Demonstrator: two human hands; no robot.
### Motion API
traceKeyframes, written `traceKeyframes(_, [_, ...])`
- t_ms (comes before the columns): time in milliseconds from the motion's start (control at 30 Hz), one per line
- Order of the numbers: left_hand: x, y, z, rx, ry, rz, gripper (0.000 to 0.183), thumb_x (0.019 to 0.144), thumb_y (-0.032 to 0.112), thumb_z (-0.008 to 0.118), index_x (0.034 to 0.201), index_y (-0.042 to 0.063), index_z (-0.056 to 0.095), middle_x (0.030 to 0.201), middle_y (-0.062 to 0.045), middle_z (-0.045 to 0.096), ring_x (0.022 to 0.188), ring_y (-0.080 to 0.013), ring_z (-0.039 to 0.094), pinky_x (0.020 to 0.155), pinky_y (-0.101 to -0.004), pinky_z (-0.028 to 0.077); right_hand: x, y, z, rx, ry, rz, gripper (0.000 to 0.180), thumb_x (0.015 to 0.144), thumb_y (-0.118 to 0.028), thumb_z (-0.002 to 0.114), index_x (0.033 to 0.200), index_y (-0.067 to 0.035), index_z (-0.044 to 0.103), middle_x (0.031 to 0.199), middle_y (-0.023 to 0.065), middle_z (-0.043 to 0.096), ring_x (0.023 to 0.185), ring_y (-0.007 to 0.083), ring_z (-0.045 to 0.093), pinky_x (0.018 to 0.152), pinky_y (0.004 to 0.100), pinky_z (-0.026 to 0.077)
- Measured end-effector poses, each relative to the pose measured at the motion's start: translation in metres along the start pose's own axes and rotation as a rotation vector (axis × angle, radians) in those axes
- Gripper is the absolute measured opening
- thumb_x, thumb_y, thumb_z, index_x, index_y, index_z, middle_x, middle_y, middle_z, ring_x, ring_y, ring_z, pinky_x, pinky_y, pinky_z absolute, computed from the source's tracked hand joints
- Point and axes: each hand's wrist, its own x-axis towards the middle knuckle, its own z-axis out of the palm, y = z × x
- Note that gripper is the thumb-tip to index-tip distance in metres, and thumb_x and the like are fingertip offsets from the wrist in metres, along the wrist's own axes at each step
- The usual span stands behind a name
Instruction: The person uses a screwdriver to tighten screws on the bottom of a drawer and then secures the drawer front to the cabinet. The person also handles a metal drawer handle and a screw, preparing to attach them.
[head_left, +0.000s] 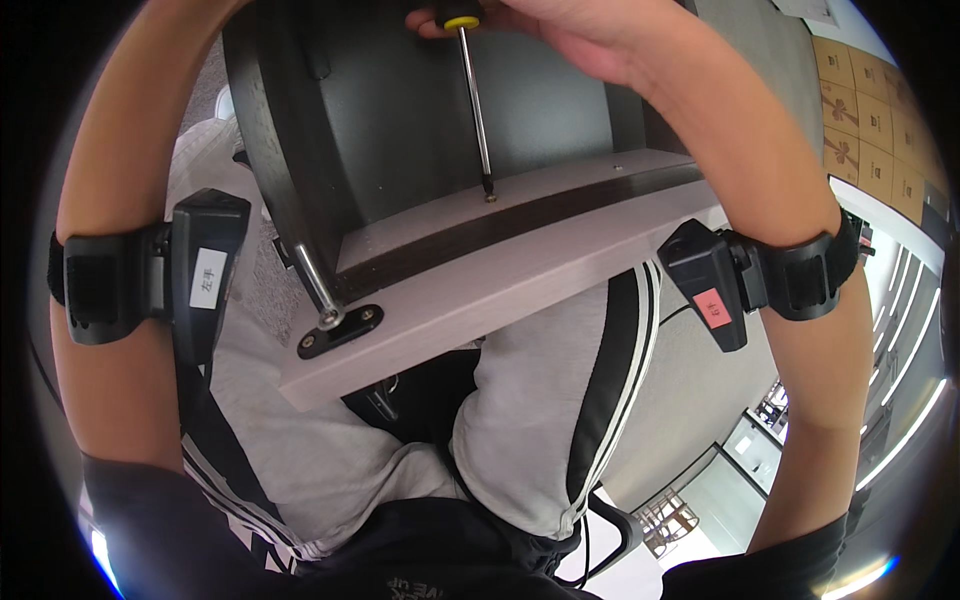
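Note:
At the top edge, my right hand (585, 34) is partly cut off, its fingers around the black handle of a screwdriver (474, 105) with a yellow ring. The steel shaft points down, its tip at a small screw (490, 199) in the pale inner strip of a dark wooden furniture piece (262, 142). My left hand is out of view past the top edge; only its forearm shows. A pale board (480, 292) runs along the near side. On its left end, a black metal bracket (341, 330) with screws joins a silver rod (315, 281).
The furniture piece lies across my legs in pale trousers (525, 375). Black devices are strapped to my left forearm (202, 277) and right forearm (705, 285). Stacked cardboard boxes (874, 120) stand at upper right. A black chair part (626, 525) is at lower right.

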Motion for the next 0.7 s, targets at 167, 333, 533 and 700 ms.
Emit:
traceKeyframes(167, [0.025,-0.002,-0.015,-0.144,-0.018,-0.161,0.035,0.093,0.026,0.055,0.106,-0.005,0.063,0.1,-0.015,0.065,0.087,-0.0206,0.057,0.081,-0.0303,0.045,-0.005,-0.022,0.002,-0.068,0.032,0.0,0.02,0.091,-0.02,0.063,0.092,0.0,0.06,0.088,0.0055,0.061,0.079,0.0116,0.057,0.073,0.0272,0.049])
traceKeyframes(333, [0.03,-0.035,0.002,-0.108,-0.097,0.144,0.029,0.091,0.015,0.052,0.111,-0.005,0.062,0.106,-0.015,0.064,0.092,-0.0208,0.057,0.083,-0.03,0.044,-0.009,-0.011,-0.003,0.049,0.013,0.137,0.024,0.097,-0.023,0.054,0.1,0.0,0.056,0.088,0.0053,0.06,0.079,0.0109,0.057,0.075,0.0246,0.048])
traceKeyframes(533, [0.013,-0.013,0.0,-0.148,-0.041,0.065,0.025,0.088,0.021,0.063,0.094,-0.003,0.064,0.085,-0.012,0.064,0.078,-0.0179,0.056,0.072,-0.0298,0.045,-0.005,-0.004,-0.004,0.014,0.009,0.039,0.034,0.092,-0.025,0.063,0.106,0.003,0.051,0.088,0.0048,0.058,0.08,0.0113,0.059,0.071,0.0264,0.05])
traceKeyframes(700, [0.025,-0.019,0.011,0.097,0.126,0.083,0.041,0.091,0.038,0.058,0.103,-0.001,0.065,0.096,-0.016,0.068,0.085,-0.0276,0.062,0.078,-0.035,0.048,0.002,-0.003,-0.01,-0.016,-0.018,0.102,0.027,0.093,-0.021,0.061,0.101,0.003,0.055,0.091,0.0071,0.06,0.084,0.0135,0.062,0.074,0.0268,0.051])
